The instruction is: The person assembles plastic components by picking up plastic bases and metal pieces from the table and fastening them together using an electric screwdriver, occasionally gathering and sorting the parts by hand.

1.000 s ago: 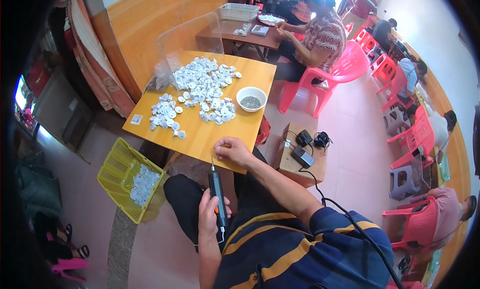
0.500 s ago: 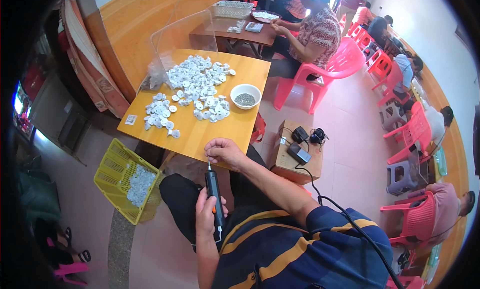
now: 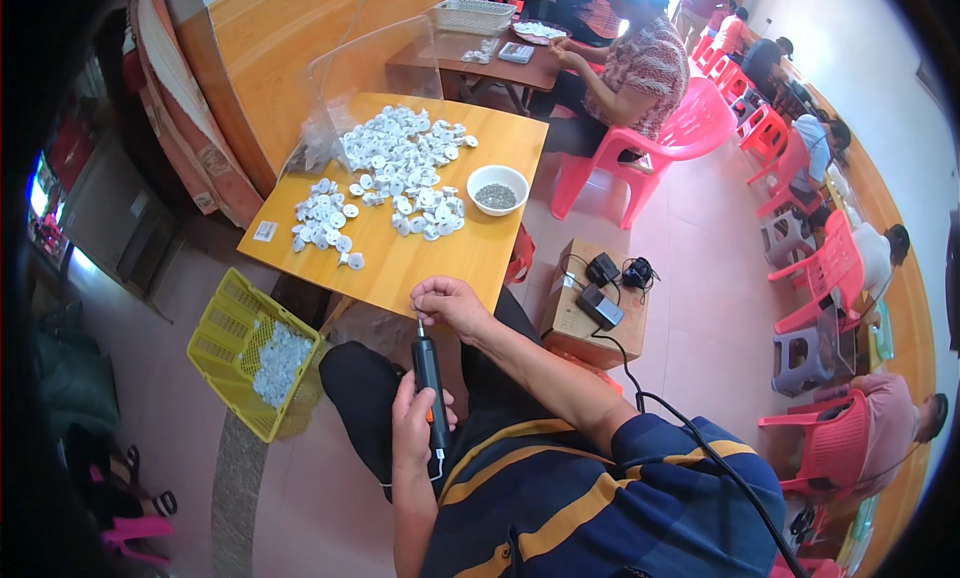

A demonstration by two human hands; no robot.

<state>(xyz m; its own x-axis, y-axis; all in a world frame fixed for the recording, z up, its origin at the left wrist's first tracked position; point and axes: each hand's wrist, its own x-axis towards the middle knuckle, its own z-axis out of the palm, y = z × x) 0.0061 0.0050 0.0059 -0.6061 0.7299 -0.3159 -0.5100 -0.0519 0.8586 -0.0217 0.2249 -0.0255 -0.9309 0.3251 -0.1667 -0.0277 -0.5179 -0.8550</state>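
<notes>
A black electric screwdriver [image 3: 427, 366] stands nearly upright, bit end toward the table, with my left hand [image 3: 410, 436] wrapped round its lower body. At the bit's tip, by the table's near edge, my right hand [image 3: 452, 308] has its fingers pinched together. Whatever lies between those fingertips is too small to make out. Many small round white plastic parts [image 3: 398, 158] are heaped on the yellow wooden table [image 3: 385, 273], with a smaller group [image 3: 325, 216] to the left. A white bowl [image 3: 476, 192] of small grey metal pieces sits at the table's right side.
A yellow plastic basket [image 3: 215, 333] holding whitish parts is on the floor at left. To the right, a cardboard box [image 3: 570, 328] carries power adapters and a cable. A clear panel [image 3: 385, 68] rises behind the heap. People sit on pink chairs [image 3: 690, 118] beyond.
The view has shifted slightly, so the table and its contents appear a little to the right. Both hands keep nearly the same pose at the screwdriver.
</notes>
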